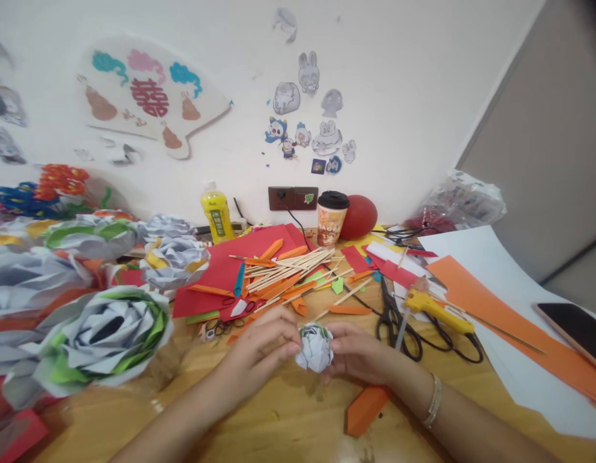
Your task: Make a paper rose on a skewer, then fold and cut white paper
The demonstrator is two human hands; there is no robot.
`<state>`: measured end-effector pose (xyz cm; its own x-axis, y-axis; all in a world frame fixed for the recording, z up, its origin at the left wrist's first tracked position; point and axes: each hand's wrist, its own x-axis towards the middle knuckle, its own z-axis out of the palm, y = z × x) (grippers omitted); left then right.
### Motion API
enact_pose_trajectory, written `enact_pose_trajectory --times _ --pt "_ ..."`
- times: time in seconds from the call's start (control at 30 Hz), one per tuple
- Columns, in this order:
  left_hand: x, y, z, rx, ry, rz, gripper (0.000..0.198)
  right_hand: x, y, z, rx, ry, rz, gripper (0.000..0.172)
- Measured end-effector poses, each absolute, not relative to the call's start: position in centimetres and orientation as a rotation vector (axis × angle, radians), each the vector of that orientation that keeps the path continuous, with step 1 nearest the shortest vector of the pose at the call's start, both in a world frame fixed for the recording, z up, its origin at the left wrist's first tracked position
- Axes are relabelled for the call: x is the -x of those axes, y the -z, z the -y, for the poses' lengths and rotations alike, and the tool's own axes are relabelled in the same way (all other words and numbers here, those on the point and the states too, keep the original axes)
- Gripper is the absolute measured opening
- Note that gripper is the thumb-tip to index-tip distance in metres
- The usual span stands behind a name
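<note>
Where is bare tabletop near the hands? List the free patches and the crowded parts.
Free: the wooden table between the two forearms, just below the small paper flower both hands hold; also the strip left of the left hand, bordered by the large paper flower. Crowded: skewers, red paper, scissors and glue gun behind; a folded orange piece under the right hand.

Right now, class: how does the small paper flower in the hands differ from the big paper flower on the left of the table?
The small paper flower is far smaller and held between both hands. The big paper flower lies untouched on the wooden table, opened wide, with bright green outer petals. Both are folded from white paper.
</note>
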<state>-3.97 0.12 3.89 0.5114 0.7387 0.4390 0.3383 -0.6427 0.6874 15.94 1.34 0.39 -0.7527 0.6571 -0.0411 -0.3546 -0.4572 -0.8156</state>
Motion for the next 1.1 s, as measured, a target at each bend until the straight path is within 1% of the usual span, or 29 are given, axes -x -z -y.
enact_pose_trajectory --times 0.23,0.43,0.47,0.57,0.6,0.67,0.73,0.77,0.87,0.93,1.0,1.1 --pt "4.0 -3.8 -0.2 -2.23 -0.994 -0.851 0.019 -16.0 -0.2 -1.3 0.451 -2.21 1.126 0.028" --pt "4.2 -3.3 -0.2 -2.125 -1.014 -0.851 0.013 -15.9 -0.7 -1.2 0.444 -2.189 1.125 0.03" --pt "4.0 -2.9 -0.2 -2.062 -1.05 -0.87 0.019 -15.9 -0.7 -1.2 0.44 -2.173 1.124 0.031" --pt "3.1 -1.4 -0.1 -1.806 -1.121 -0.926 0.057 -15.6 -0.7 -1.2 0.438 -2.118 1.145 0.041" --pt "2.7 -0.9 0.0 -1.737 -1.106 -0.927 0.063 -15.5 -0.6 -1.2 0.442 -2.102 1.164 0.046" --pt "1.9 0.0 0.2 -1.638 -1.053 -0.922 0.059 -15.4 -0.2 -1.2 0.477 -2.052 1.227 0.056" --pt "1.3 0.4 0.4 -1.556 -1.06 -0.957 0.05 -15.4 0.1 -1.3 0.602 -1.86 1.378 0.055" --pt "1.1 0.5 0.5 -1.516 -1.085 -0.987 0.047 -15.5 0.2 -1.4 0.696 -1.664 1.489 0.051" --pt "0.8 0.4 0.4 -1.395 -1.17 -1.035 0.045 -15.9 0.1 -1.4 0.851 -0.85 1.857 0.03" --pt "0.6 0.3 0.4 -1.325 -1.187 -1.027 0.047 -16.1 -0.2 -1.2 0.779 -0.455 2.019 0.02" --pt "0.5 0.2 0.5 -1.279 -1.159 -1.017 0.05 -16.1 -0.4 -0.9 0.689 -0.256 2.094 0.02" --pt "0.4 0.3 0.8 -1.275 -1.084 -1.041 0.051 -16.0 -0.4 -0.4 0.663 -0.099 2.098 0.027"
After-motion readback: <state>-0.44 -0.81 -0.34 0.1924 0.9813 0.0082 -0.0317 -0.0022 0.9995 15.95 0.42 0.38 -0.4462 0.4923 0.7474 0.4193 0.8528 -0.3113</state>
